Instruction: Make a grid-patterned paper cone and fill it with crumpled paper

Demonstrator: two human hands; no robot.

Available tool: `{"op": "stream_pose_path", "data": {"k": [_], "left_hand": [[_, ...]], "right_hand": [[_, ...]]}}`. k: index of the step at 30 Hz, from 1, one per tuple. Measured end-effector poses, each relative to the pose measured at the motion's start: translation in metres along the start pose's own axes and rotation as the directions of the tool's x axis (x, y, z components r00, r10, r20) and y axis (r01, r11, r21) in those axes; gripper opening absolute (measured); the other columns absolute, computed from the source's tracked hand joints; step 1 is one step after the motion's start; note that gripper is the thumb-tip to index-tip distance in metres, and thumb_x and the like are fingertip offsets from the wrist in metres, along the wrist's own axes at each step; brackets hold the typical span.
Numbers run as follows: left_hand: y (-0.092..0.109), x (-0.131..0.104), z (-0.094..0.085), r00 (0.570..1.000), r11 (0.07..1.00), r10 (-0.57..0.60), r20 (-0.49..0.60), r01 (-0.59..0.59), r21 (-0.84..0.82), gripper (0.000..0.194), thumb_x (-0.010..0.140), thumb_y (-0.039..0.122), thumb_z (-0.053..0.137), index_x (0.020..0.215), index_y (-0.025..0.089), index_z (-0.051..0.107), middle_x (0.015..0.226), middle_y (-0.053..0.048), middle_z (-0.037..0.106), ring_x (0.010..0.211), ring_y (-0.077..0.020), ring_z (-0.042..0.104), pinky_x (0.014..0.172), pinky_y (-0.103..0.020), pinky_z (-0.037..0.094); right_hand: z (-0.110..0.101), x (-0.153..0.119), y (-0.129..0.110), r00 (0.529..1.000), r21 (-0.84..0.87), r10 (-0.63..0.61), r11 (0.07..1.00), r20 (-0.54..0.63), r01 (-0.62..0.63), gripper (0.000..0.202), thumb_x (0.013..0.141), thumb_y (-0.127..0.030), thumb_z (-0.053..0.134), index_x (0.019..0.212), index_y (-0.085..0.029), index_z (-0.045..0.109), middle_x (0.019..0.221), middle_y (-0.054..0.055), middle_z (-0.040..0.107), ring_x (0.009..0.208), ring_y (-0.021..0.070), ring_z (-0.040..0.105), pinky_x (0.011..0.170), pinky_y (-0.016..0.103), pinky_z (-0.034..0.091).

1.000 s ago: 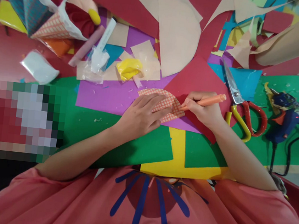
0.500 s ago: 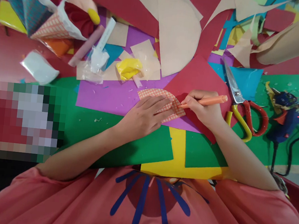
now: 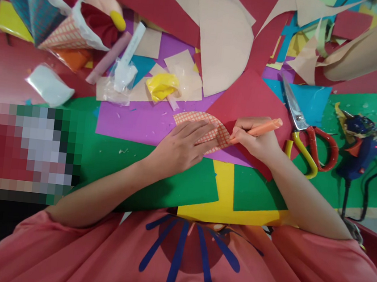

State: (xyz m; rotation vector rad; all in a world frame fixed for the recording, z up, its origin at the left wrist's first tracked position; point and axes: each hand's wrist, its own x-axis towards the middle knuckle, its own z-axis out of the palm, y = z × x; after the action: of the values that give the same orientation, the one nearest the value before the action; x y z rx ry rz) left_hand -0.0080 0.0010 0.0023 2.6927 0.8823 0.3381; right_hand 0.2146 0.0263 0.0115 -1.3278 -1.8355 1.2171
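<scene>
A cream piece with an orange grid pattern and a curved upper edge [image 3: 196,117] lies on the purple sheet [image 3: 126,123]. Across it rests my left hand [image 3: 186,145], flat with its fingers extended, covering its middle. My right hand [image 3: 254,136] is closed around an orange marker [image 3: 267,127], whose tip is at the right edge of the patterned piece. Under and beyond my right hand lies a red sheet [image 3: 250,98].
Scissors [image 3: 300,121] with red and yellow handles lie right of my right hand. Farther right is a blue glue gun [image 3: 358,154] with a cord. Yellow clay [image 3: 162,86], a white packet [image 3: 50,85] and patterned cones [image 3: 67,29] are at the upper left.
My right hand and the marker have shifted slightly, the tip moving down and right to the piece's edge. My left hand stays in place.
</scene>
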Motion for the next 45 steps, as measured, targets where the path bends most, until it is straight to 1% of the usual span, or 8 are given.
{"op": "stream_pose_path", "data": {"k": [4, 7, 11, 14, 22, 34, 40, 45], "left_hand": [[0.0001, 0.0003, 0.0001, 1.000, 0.999, -0.021, 0.014, 0.021, -0.025, 0.039, 0.092, 0.016, 0.043, 0.129, 0.021, 0.056, 0.138, -0.014, 0.055, 0.131, -0.0283, 0.049, 0.106, -0.049, 0.043], [0.0000, 0.0001, 0.0001, 1.000, 1.000, -0.021, 0.020, 0.021, -0.021, 0.039, 0.092, 0.016, 0.044, 0.129, 0.021, 0.056, 0.139, -0.013, 0.054, 0.131, -0.0286, 0.049, 0.107, -0.049, 0.043], [-0.0010, -0.0010, 0.0008, 1.000, 1.000, -0.011, 0.017, 0.011, -0.023, 0.041, 0.093, 0.016, 0.045, 0.132, 0.023, 0.054, 0.141, -0.012, 0.052, 0.131, -0.0280, 0.048, 0.107, -0.049, 0.043], [-0.0018, -0.0020, 0.0017, 1.000, 1.000, -0.005, 0.008, 0.006, -0.011, 0.039, 0.093, 0.017, 0.046, 0.131, 0.023, 0.055, 0.141, -0.011, 0.053, 0.130, -0.0277, 0.049, 0.106, -0.048, 0.043], [-0.0019, -0.0019, 0.0008, 1.000, 1.000, 0.014, 0.004, -0.014, 0.017, 0.036, 0.092, 0.018, 0.047, 0.127, 0.021, 0.058, 0.139, -0.012, 0.053, 0.129, -0.0287, 0.050, 0.105, -0.048, 0.045], [-0.0016, -0.0012, 0.0011, 1.000, 1.000, -0.008, 0.015, 0.008, -0.023, 0.037, 0.092, 0.016, 0.046, 0.127, 0.021, 0.058, 0.139, -0.012, 0.054, 0.132, -0.0275, 0.047, 0.106, -0.049, 0.043], [-0.0014, -0.0009, 0.0013, 1.000, 1.000, 0.005, 0.008, -0.005, 0.007, 0.037, 0.092, 0.015, 0.046, 0.127, 0.019, 0.058, 0.138, -0.013, 0.054, 0.130, -0.0282, 0.049, 0.106, -0.048, 0.045], [-0.0018, -0.0005, 0.0006, 1.000, 1.000, 0.015, 0.008, -0.015, 0.012, 0.040, 0.091, 0.015, 0.046, 0.130, 0.019, 0.056, 0.138, -0.014, 0.054, 0.129, -0.0301, 0.050, 0.104, -0.050, 0.046]], "right_hand": [[-0.0012, 0.0001, -0.0003, 1.000, 0.008, 0.000, 1.000, 0.027, -0.001, 0.026, 0.069, -0.016, 0.051, 0.044, -0.018, 0.043, 0.043, -0.004, 0.045, 0.043, 0.0071, 0.038, 0.045, 0.026, 0.024], [-0.0016, -0.0003, -0.0011, 1.000, 0.106, 0.008, 0.994, 0.030, -0.011, 0.024, 0.068, -0.014, 0.050, 0.045, -0.018, 0.047, 0.044, -0.003, 0.050, 0.043, 0.0078, 0.043, 0.044, 0.025, 0.027], [0.0000, -0.0011, -0.0010, 0.989, 0.240, 0.058, 0.971, -0.139, -0.024, 0.025, 0.077, -0.016, 0.049, 0.054, -0.017, 0.059, 0.052, -0.001, 0.058, 0.048, 0.0080, 0.050, 0.047, 0.024, 0.035], [0.0016, -0.0012, 0.0015, 0.974, 0.202, 0.054, 0.979, -0.220, -0.009, 0.025, 0.085, -0.023, 0.053, 0.065, -0.017, 0.066, 0.055, -0.002, 0.059, 0.049, 0.0076, 0.051, 0.050, 0.024, 0.038], [0.0023, 0.0000, 0.0037, 0.981, 0.095, 0.009, 0.995, -0.196, 0.010, 0.022, 0.086, -0.021, 0.056, 0.070, -0.016, 0.069, 0.058, -0.002, 0.060, 0.053, 0.0078, 0.053, 0.052, 0.024, 0.038], [0.0026, 0.0009, 0.0008, 0.982, 0.061, 0.002, 0.998, -0.188, 0.009, 0.021, 0.085, -0.022, 0.055, 0.068, -0.016, 0.067, 0.061, 0.000, 0.062, 0.056, 0.0091, 0.054, 0.055, 0.025, 0.039], [0.0013, 0.0010, 0.0007, 0.985, 0.077, 0.032, 0.997, -0.169, -0.020, 0.023, 0.080, -0.019, 0.054, 0.058, -0.016, 0.060, 0.053, -0.002, 0.054, 0.051, 0.0076, 0.048, 0.050, 0.024, 0.034], [0.0009, 0.0013, 0.0004, 0.985, 0.187, 0.084, 0.981, -0.154, -0.054, 0.025, 0.079, -0.014, 0.048, 0.055, -0.017, 0.055, 0.054, -0.002, 0.055, 0.049, 0.0071, 0.047, 0.049, 0.023, 0.036]]}}
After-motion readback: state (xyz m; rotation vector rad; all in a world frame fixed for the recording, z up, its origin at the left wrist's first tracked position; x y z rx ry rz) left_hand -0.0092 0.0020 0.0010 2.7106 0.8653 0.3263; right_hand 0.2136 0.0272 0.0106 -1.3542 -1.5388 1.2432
